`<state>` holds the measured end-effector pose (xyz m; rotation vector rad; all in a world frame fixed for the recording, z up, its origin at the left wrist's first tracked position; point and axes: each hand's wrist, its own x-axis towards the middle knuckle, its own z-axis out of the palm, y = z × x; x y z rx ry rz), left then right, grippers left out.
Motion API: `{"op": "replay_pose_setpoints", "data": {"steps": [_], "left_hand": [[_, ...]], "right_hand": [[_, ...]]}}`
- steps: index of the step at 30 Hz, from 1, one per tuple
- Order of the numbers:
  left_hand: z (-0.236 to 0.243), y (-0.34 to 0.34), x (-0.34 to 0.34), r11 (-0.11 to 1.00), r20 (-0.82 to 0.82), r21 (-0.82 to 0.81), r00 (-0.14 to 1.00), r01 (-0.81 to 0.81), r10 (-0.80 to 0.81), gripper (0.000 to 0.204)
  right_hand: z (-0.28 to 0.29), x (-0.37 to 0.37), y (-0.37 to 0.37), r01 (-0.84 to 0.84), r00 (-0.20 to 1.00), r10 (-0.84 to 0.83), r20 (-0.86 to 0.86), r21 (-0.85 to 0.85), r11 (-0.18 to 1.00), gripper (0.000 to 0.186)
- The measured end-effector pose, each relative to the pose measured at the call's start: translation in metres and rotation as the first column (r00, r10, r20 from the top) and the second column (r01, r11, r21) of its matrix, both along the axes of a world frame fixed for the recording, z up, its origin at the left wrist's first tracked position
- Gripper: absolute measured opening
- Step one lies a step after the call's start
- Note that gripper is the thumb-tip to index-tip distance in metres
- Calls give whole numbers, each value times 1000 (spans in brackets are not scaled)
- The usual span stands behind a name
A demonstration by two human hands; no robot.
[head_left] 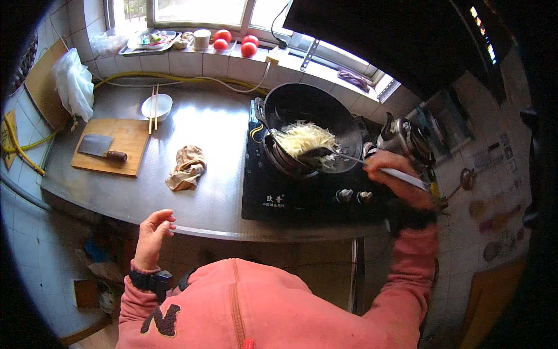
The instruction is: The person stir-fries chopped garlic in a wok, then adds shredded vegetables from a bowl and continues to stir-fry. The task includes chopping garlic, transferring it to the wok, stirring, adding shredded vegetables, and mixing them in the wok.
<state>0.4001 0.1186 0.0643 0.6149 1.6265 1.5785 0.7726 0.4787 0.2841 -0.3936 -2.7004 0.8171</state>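
My right hand (398, 174) is wrapped round the handle of a wok spatula (352, 157), whose blade reaches down into the black wok (343, 119). Pale, thin vegetable shreds (305, 138) lie heaped in the wok's lower part, touching the blade. The wok sits tilted on a black gas cooktop (267, 186), its loop handle toward the left. Off the counter's front edge, my left hand (154, 235) is raised with fingers loosely bent and apart, holding nothing. A crumpled brown cloth (188, 167) on the counter is the thing nearest to it.
On the steel counter (224, 203) are a wooden cutting board (131, 135) with a cleaver (96, 144) and a white bowl (163, 108) with chopsticks (153, 110) across it. A metal kettle (401, 135) stands right of the wok. Tomatoes (249, 49) line the windowsill.
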Motion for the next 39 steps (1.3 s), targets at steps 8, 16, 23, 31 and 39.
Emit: {"op": "replay_pose_setpoints", "data": {"steps": [8,16,23,31,39], "left_hand": [[0,-23,-3,994,16,-2,994,-107,107,27],[1,-34,3,992,19,17,992,-125,125,26],[1,-33,0,991,36,-2,990,-137,137,26],[-4,-16,-2,997,34,-1,997,-72,72,27],[-4,-16,-3,997,33,5,997,-77,77,27]], "right_hand": [[-15,-15,45,647,630,-721,-289,-318,693,11],[-83,-49,130,332,400,-882,-249,-858,393,18],[-26,-71,34,423,709,-622,-333,-505,753,16],[-6,-76,-32,318,812,-449,-373,-361,876,13],[-38,-39,38,551,624,-700,-347,-441,709,25]]}}
